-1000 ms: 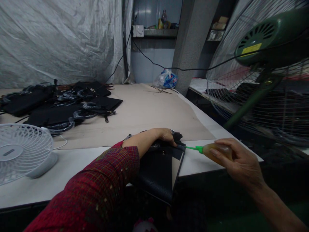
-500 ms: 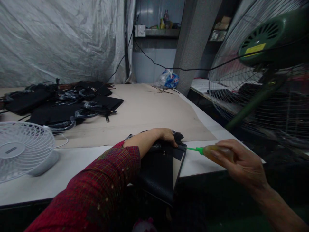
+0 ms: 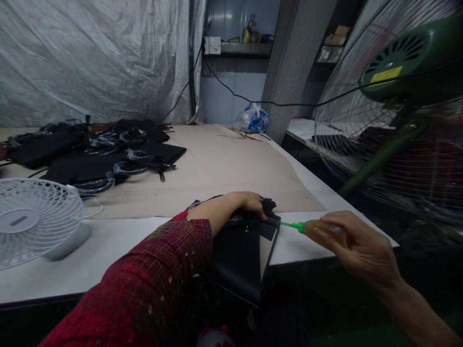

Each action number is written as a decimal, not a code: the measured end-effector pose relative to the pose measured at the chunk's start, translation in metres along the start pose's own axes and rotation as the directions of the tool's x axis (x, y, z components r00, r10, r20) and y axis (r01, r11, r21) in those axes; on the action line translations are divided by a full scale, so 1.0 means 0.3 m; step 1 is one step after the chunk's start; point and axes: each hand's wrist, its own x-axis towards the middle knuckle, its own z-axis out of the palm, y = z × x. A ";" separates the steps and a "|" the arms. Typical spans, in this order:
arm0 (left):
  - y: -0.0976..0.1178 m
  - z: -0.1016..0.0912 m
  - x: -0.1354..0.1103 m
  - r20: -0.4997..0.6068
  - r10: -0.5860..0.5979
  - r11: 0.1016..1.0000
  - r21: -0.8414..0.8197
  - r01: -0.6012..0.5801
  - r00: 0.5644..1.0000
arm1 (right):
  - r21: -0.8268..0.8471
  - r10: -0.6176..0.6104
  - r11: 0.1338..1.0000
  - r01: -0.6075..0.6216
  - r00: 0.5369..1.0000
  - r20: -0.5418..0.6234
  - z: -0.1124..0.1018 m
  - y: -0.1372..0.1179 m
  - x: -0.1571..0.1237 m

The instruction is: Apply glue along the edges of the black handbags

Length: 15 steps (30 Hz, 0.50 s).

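Note:
A black leather bag (image 3: pixel 240 253) lies over the near edge of the white table (image 3: pixel 108 246). My left hand (image 3: pixel 249 202), in a red checked sleeve, presses down on the bag's top edge with curled fingers. My right hand (image 3: pixel 356 246) is closed round a small amber squeeze bottle (image 3: pixel 320 230). Its green nozzle (image 3: pixel 291 225) points left and touches the bag's upper right corner, just beside my left fingers.
A small white desk fan (image 3: pixel 34 221) stands at the near left. Several black bags and straps (image 3: pixel 97 154) lie at the far left on brown paper (image 3: pixel 217 164). A large green pedestal fan (image 3: pixel 394 106) fills the right. A plastic bag (image 3: pixel 252 120) sits by a pillar.
Both hands have stayed in place, with the nozzle still at the bag's corner. The view has drifted slightly, nothing else moved.

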 end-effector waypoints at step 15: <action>-0.015 0.001 0.014 0.018 0.009 0.999 -0.054 -0.008 1.000 | 0.029 0.084 0.996 -0.083 0.996 -0.016 -0.008 0.024 -0.027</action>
